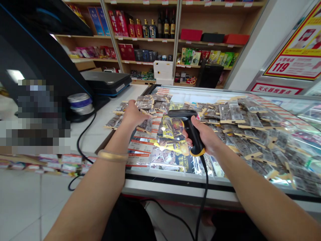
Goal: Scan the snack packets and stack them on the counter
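Note:
My right hand (203, 135) is wrapped round the grip of a black and yellow barcode scanner (195, 137). Its head points left above the glass counter, and a black cable hangs from its base. My left hand (135, 115), with a gold bangle on the wrist, rests at a small pile of clear snack packets (145, 103). Its thumb is spread away from the fingers, which are partly hidden; I see no packet gripped. One packet (144, 126) lies just below the thumb. A larger heap of similar packets (240, 120) covers the counter's right side.
Yellow packages (167, 127) show around the counter's middle, beside orange and white price labels (140, 147). A black scale-like device (107, 82) and a dark monitor stand (47, 50) are at the left. Shelves (147, 39) with bottles and boxes line the back.

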Demonstrator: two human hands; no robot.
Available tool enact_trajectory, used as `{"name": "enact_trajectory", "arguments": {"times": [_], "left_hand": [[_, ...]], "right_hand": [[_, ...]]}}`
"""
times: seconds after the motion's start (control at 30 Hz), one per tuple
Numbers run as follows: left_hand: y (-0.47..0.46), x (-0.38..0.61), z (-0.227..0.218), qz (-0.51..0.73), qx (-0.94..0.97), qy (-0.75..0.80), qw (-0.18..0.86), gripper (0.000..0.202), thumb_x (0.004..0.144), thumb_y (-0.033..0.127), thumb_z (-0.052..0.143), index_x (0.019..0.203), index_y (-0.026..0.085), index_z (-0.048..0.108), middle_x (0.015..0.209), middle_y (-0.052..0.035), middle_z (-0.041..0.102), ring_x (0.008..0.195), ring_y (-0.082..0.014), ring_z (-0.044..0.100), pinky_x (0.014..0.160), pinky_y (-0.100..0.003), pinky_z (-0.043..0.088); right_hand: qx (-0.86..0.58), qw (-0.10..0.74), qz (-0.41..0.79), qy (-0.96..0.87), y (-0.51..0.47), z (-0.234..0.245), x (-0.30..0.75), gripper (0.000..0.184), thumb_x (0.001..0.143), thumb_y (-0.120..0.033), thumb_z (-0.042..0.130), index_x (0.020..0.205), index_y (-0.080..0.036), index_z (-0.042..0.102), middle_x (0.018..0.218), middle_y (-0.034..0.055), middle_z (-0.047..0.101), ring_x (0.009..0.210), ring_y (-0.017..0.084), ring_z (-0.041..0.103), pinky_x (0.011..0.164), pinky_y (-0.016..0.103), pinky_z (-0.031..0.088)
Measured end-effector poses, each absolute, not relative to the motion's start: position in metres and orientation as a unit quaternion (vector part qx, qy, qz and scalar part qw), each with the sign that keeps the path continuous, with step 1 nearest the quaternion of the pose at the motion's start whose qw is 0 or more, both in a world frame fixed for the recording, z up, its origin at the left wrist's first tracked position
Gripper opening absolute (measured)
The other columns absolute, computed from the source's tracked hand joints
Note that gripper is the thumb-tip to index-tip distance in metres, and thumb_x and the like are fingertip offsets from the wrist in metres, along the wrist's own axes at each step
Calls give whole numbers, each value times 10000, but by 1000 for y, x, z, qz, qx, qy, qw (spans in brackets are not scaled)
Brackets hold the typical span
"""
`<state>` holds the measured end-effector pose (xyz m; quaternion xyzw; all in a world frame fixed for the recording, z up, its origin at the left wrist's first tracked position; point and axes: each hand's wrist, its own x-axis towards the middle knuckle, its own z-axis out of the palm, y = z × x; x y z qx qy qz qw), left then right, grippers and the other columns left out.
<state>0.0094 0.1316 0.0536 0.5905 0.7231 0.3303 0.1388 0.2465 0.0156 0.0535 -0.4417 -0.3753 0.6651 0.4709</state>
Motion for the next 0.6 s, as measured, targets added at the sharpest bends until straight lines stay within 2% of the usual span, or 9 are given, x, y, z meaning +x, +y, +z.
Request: {"name": "enact_trajectory", "arguments": {"times": [0.1,0.17,0.2,0.27,0.37,0.47,0.6], "left_hand": [[130,13,55,413,534,675,298,633,510,206,924,1087,170,665,844,-18,722,792,-217,698,763,-321,544],[127,18,59,449,505,624,392,336,549,179,874,816,168,671,656,21,646,568,-136,592,585,-252,472],[126,20,60,468,492,599,425,249,574,163,842,727,169,645,598,31,608,500,-105,526,522,-227,419],[124,26,62,514,466,554,460,175,621,128,769,655,176,603,546,41,564,437,-74,437,456,-197,337],[126,32,61,574,434,521,460,136,653,109,693,661,187,581,528,54,534,416,-69,398,418,-182,281],[130,35,57,600,418,529,431,114,665,133,669,666,193,572,517,59,515,408,-72,373,392,-186,224],[132,34,55,618,411,539,399,115,646,129,662,648,189,563,528,52,537,433,-70,400,407,-183,264]], "right_hand": [[-443,466,665,-380,14,53,246,485,828,-636,714,901,-174,587,582,-29,574,395,88,464,364,200,407],[-444,462,666,-382,13,53,245,474,830,-622,720,896,-173,584,588,-23,581,395,90,474,363,202,408],[-445,458,667,-384,13,53,245,468,834,-617,719,890,-173,582,590,-19,586,395,91,478,365,202,410],[-446,451,669,-388,12,53,245,457,845,-610,709,878,-174,578,597,-10,596,398,93,486,370,205,416],[-436,441,672,-405,11,51,245,470,835,-628,707,875,-178,578,597,-6,597,400,97,491,369,209,412],[-425,427,672,-430,11,49,245,524,746,-650,775,874,-182,578,587,-15,591,399,97,489,364,208,402],[-422,408,671,-453,10,47,244,600,623,-671,843,830,-182,563,581,-17,591,404,89,486,367,204,408]]}}
